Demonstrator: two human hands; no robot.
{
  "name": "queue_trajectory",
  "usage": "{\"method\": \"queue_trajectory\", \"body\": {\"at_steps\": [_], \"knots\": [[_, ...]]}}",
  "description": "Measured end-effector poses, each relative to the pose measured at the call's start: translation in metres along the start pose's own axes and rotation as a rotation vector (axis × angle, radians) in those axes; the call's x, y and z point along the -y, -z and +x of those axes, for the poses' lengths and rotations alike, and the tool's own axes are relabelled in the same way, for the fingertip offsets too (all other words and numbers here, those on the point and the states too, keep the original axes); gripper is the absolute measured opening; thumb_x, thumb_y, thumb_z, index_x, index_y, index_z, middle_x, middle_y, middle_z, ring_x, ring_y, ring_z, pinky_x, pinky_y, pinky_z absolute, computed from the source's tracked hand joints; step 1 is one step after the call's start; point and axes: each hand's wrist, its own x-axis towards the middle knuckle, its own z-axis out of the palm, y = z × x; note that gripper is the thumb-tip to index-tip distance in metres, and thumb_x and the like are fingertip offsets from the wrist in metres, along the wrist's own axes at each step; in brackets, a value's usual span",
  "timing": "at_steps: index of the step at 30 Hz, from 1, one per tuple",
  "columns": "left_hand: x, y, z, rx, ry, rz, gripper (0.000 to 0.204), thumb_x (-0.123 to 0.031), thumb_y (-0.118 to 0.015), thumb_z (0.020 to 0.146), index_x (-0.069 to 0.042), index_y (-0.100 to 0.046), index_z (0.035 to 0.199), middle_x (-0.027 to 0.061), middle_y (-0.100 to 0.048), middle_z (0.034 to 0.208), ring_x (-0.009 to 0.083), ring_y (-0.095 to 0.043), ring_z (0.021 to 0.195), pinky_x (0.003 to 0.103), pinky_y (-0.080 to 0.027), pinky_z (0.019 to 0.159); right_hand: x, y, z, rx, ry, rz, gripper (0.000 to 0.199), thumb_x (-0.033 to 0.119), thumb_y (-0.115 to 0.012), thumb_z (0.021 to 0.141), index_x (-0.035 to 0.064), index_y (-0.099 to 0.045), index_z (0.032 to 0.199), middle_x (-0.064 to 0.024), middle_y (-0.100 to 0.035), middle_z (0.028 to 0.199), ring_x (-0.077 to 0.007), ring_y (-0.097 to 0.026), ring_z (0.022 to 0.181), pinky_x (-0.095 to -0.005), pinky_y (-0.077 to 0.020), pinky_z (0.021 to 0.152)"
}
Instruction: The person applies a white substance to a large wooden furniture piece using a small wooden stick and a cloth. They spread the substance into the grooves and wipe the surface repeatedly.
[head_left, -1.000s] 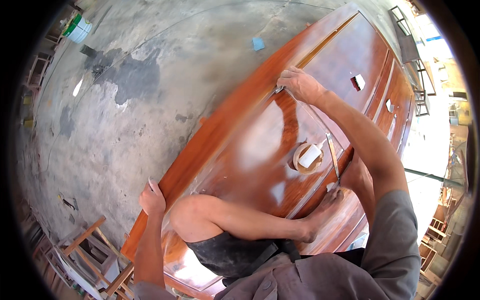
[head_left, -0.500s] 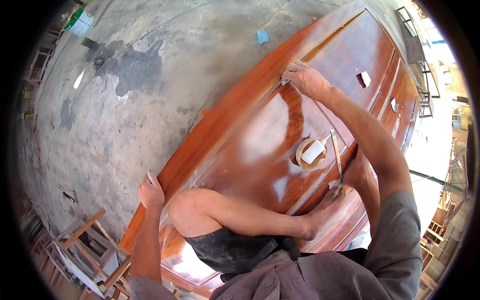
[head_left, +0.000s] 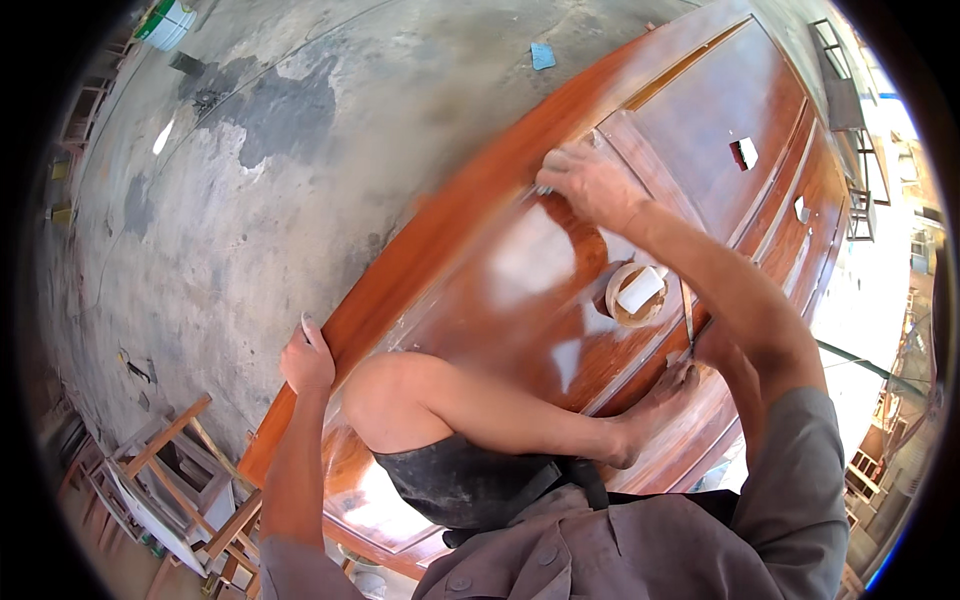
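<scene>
I sit on a large red-brown wooden door panel with framed sections and whitish dust on it. Out at its long left edge, my left hand is closed round the rim, thumb up. My right hand reaches far across and presses down on the groove beside the edge frame. Its bent fingers pinch a small grey piece, like folded sandpaper, mostly hidden beneath them. Nearer to me on the panel stands a round tub of brown filler with a white block across its top. Beside it lies a thin flat blade.
Small white pieces lie farther along the panel. On the concrete floor are a blue scrap and a green-and-white bucket. Wooden frames are heaped at lower left. My bare leg crosses the panel.
My right hand has slid along the groove toward me and a little left. The left hand keeps its hold on the edge. The whole view has shifted slightly.
</scene>
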Motion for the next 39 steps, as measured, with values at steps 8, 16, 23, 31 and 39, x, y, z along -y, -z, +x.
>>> {"method": "queue_trajectory", "body": {"at_steps": [8,16,23,31,39], "knots": [[-0.006,0.001,-0.002,-0.023,-0.004,-0.036,0.053,-0.044,-0.042,0.108,-0.003,-0.074,0.096,0.0279,-0.072,0.088,0.05,-0.068,0.086,0.059,-0.052,0.08,-0.001,0.004,0.001,0.017,-0.045,0.023,0.021,0.005,-0.066,0.082,0.0136,-0.065,0.102,-0.0046,-0.059,0.102,-0.0257,-0.058,0.105,-0.0381,-0.0476,0.096],[0.001,-0.001,-0.001,-0.031,-0.019,-0.017,0.053,-0.044,-0.043,0.108,-0.005,-0.074,0.093,0.0252,-0.073,0.084,0.0481,-0.069,0.083,0.059,-0.053,0.081,0.094,0.001,0.03,0.005,0.147,0.041,0.013,0.016,-0.069,0.087,0.0157,-0.065,0.1,-0.0029,-0.06,0.1,-0.0228,-0.059,0.105,-0.038,-0.0473,0.096],[-0.003,0.0,-0.002,-0.002,-0.016,-0.022,0.051,-0.042,-0.044,0.108,-0.004,-0.074,0.092,0.0259,-0.072,0.084,0.0482,-0.069,0.082,0.059,-0.053,0.08,0.174,-0.009,0.045,-0.014,0.18,0.161,0.016,0.015,-0.069,0.083,0.0138,-0.065,0.099,-0.003,-0.061,0.101,-0.0224,-0.059,0.102,-0.0365,-0.0464,0.094],[0.0,0.009,-0.001,0.0,0.002,-0.038,0.049,-0.04,-0.044,0.107,-0.002,-0.073,0.094,0.0286,-0.071,0.087,0.0503,-0.068,0.086,0.059,-0.052,0.081,0.035,-0.006,0.013,-0.089,0.089,0.043,0.021,0.01,-0.066,0.082,0.013,-0.064,0.103,-0.0047,-0.062,0.1,-0.0254,-0.061,0.104,-0.0405,-0.0489,0.095],[-0.001,-0.003,-0.002,-0.024,-0.037,-0.048,0.051,-0.039,-0.042,0.108,0.0,-0.073,0.096,0.03,-0.07,0.087,0.0515,-0.067,0.085,0.061,-0.051,0.08,-0.086,0.033,-0.047,-0.148,-0.661,0.202,0.019,0.01,-0.066,0.089,0.0097,-0.071,0.107,-0.0151,-0.072,0.102,-0.0356,-0.068,0.104,-0.0442,-0.0529,0.091]]}}
